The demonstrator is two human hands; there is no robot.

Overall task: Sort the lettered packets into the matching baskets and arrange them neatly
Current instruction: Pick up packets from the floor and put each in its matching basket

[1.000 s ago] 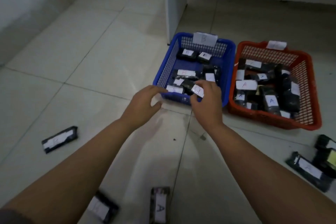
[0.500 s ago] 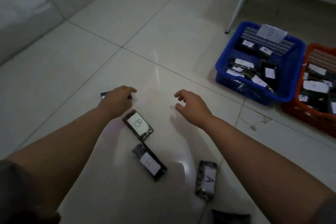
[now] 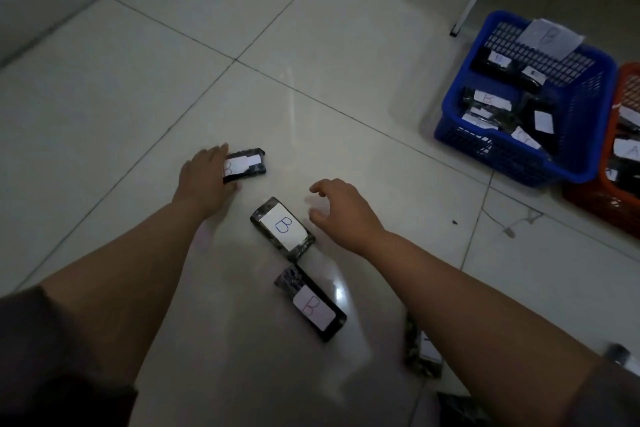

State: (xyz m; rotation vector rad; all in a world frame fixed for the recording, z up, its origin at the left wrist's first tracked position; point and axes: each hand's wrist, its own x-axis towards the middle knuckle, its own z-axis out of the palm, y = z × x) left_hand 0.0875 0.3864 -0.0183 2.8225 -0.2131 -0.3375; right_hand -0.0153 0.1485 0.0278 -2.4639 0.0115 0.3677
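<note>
left hand (image 3: 204, 180) grips a b packet (image 3: 244, 165) on the floor (image 3: 311, 45); right hand (image 3: 341, 210) hovers open beside another b packet (image 3: 282, 228).

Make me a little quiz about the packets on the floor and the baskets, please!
1. What letter is on the packet between the two hands?
2. True or false: the right hand is holding a packet.
3. Which hand touches the far packet? a) left b) right c) neither

Key
1. B, matching the tag on the blue basket.
2. False; it hovers with nothing in it.
3. a, the left hand.
</note>
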